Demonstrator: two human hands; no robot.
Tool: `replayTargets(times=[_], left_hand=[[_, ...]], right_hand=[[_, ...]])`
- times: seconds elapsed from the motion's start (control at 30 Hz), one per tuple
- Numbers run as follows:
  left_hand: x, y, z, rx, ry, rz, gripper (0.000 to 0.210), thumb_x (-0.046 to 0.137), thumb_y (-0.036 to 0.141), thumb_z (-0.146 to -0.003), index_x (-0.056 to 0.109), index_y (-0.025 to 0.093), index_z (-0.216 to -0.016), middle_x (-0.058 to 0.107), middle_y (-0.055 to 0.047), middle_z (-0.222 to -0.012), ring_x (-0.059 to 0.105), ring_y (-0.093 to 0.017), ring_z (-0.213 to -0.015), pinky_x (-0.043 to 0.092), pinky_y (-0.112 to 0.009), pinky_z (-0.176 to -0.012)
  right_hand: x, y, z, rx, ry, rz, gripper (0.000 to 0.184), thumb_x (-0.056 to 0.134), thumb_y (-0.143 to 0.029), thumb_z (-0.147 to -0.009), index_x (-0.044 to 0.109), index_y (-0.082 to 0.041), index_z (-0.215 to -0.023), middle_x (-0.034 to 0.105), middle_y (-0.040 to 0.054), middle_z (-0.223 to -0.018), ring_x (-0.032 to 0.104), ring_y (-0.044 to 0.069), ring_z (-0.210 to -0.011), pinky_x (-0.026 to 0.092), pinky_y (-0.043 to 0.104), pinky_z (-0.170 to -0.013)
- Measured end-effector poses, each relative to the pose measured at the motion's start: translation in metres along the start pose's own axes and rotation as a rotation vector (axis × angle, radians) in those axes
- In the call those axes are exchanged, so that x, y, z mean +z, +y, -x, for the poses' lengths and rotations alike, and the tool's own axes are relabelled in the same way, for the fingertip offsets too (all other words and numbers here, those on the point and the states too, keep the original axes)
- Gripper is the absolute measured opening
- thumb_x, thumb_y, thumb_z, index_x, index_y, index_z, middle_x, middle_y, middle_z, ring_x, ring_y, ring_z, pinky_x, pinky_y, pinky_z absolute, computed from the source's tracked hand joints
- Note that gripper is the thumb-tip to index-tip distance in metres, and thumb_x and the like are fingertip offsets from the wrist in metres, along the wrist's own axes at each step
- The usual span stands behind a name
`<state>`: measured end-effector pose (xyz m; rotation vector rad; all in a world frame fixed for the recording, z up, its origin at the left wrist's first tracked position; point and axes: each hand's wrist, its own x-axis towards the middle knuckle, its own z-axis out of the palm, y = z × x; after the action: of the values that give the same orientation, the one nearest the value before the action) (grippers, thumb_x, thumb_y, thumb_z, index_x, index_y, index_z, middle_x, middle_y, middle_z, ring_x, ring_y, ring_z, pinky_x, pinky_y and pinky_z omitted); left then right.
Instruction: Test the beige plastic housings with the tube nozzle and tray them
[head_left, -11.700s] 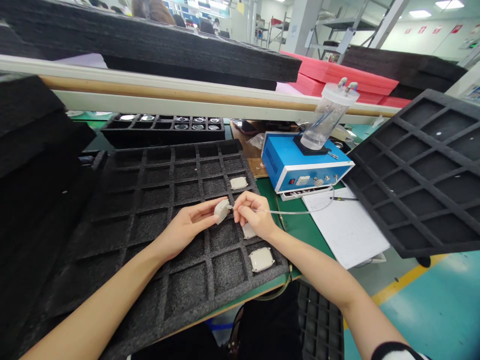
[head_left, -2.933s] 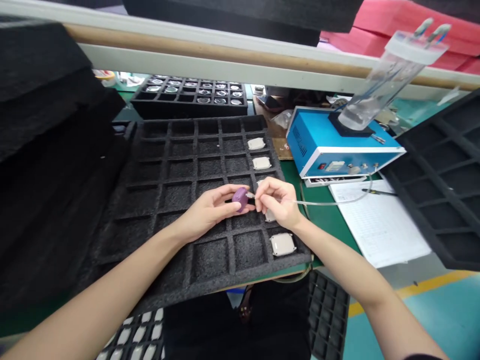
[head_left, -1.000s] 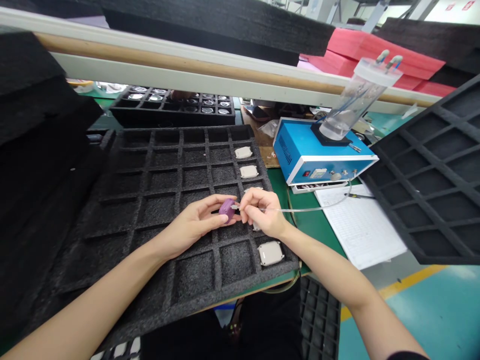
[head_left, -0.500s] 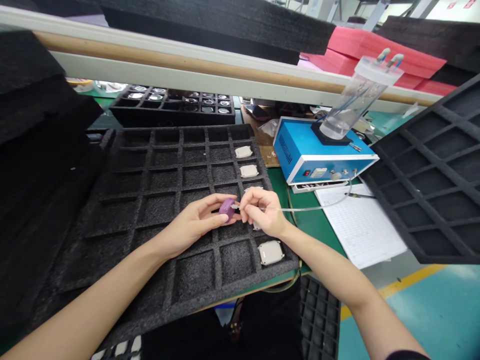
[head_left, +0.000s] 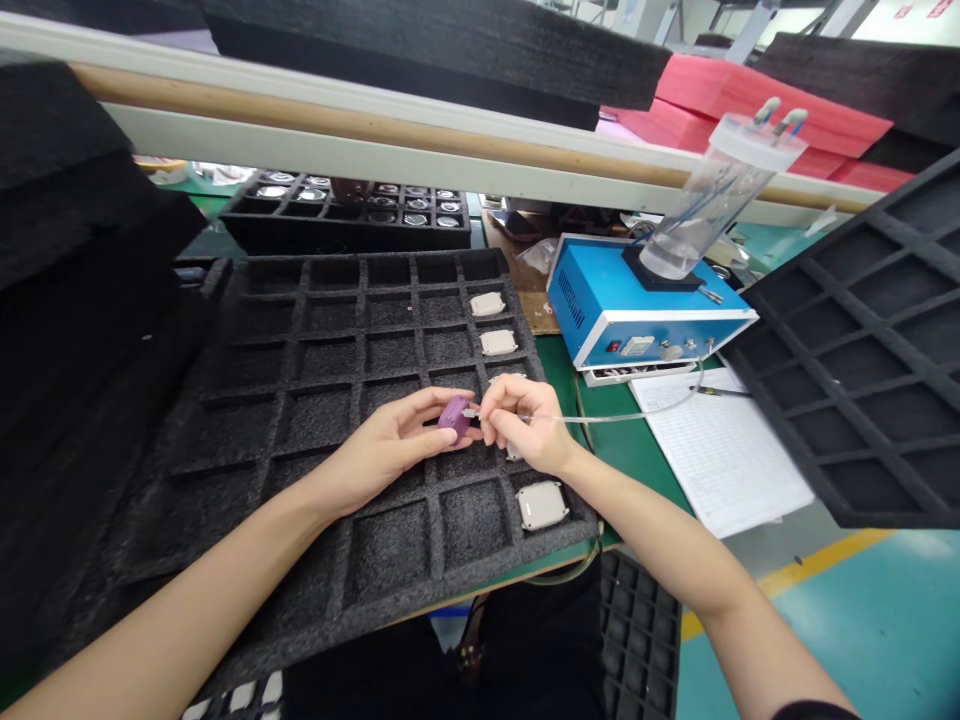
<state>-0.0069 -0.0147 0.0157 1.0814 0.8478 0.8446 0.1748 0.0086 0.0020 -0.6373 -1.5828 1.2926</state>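
Note:
Between the thumb and fingers of my left hand (head_left: 409, 430) is a purple watch case (head_left: 453, 420), tilted on its edge. My right hand (head_left: 529, 425) pinches the end of a clear tube (head_left: 615, 417), whose tip meets the side of the purple case. From there the tube runs right to the front of a blue machine (head_left: 645, 310). Both hands are above a black foam tray (head_left: 390, 560) with square compartments. Several beige watch cases lie in its right-hand column, among them a near one (head_left: 541, 505) and a far one (head_left: 499, 342); my right hand partly covers others.
A clear cylinder (head_left: 697, 205) stands tilted on the machine. Right of the tray lie a paper sheet (head_left: 724, 450) and a pen (head_left: 720, 391). Another foam tray (head_left: 862, 350) leans at the right. Stacked dark foam (head_left: 82, 250) rises at the left, and a shelf rail (head_left: 375, 125) crosses the back.

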Motion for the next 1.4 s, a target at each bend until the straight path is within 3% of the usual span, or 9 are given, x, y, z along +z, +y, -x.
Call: replayTargets(times=[0.83, 1.07, 1.17, 1.27, 1.4], left_hand=[[-0.002, -0.002, 0.001, -0.01, 0.015, 0.016, 0.036, 0.072, 0.024, -0.075, 0.064, 0.02, -0.111, 0.067, -0.006, -0.114, 0.065, -0.023, -0.103, 0.047, -0.041, -0.101], [-0.004, -0.006, -0.002, -0.02, 0.024, 0.061, 0.038, 0.073, 0.023, -0.074, 0.065, 0.019, -0.111, 0.069, -0.007, -0.11, 0.067, -0.021, -0.094, 0.052, -0.034, -0.09], [-0.004, -0.009, -0.001, -0.017, 0.067, 0.134, 0.039, 0.072, 0.03, -0.075, 0.065, 0.016, -0.11, 0.07, -0.011, -0.105, 0.068, -0.019, -0.078, 0.055, -0.029, -0.073], [-0.001, -0.001, 0.0, 0.077, 0.19, 0.242, 0.04, 0.065, 0.038, -0.081, 0.064, 0.011, -0.109, 0.07, -0.013, -0.095, 0.059, -0.012, -0.06, 0.049, -0.023, -0.055], [0.009, 0.043, 0.0, 0.344, 0.382, 0.209, 0.03, 0.066, 0.032, -0.081, 0.059, 0.013, -0.102, 0.069, -0.008, -0.086, 0.049, -0.006, -0.052, 0.04, -0.018, -0.05]], right_hand=[[0.001, 0.0, -0.001, -0.013, 0.003, -0.018, 0.006, 0.049, -0.012, -0.07, 0.053, -0.015, -0.068, 0.056, -0.0038, -0.051, 0.046, 0.005, -0.04, 0.038, 0.016, -0.041], [0.001, 0.0, 0.001, -0.003, 0.044, 0.029, 0.004, 0.05, -0.014, -0.07, 0.054, -0.015, -0.068, 0.057, -0.0036, -0.051, 0.046, 0.005, -0.04, 0.038, 0.016, -0.041], [0.0, 0.002, 0.002, -0.05, 0.144, 0.046, 0.005, 0.051, -0.016, -0.073, 0.055, -0.016, -0.07, 0.057, -0.0033, -0.051, 0.047, 0.006, -0.04, 0.037, 0.017, -0.041], [-0.001, 0.003, 0.001, -0.031, 0.199, 0.036, 0.006, 0.05, -0.017, -0.074, 0.054, -0.016, -0.069, 0.056, -0.0035, -0.049, 0.046, 0.007, -0.038, 0.036, 0.017, -0.04], [0.0, 0.008, -0.001, 0.032, 0.185, 0.01, 0.007, 0.051, -0.02, -0.075, 0.053, -0.016, -0.069, 0.054, -0.0032, -0.047, 0.043, 0.007, -0.036, 0.033, 0.018, -0.039]])
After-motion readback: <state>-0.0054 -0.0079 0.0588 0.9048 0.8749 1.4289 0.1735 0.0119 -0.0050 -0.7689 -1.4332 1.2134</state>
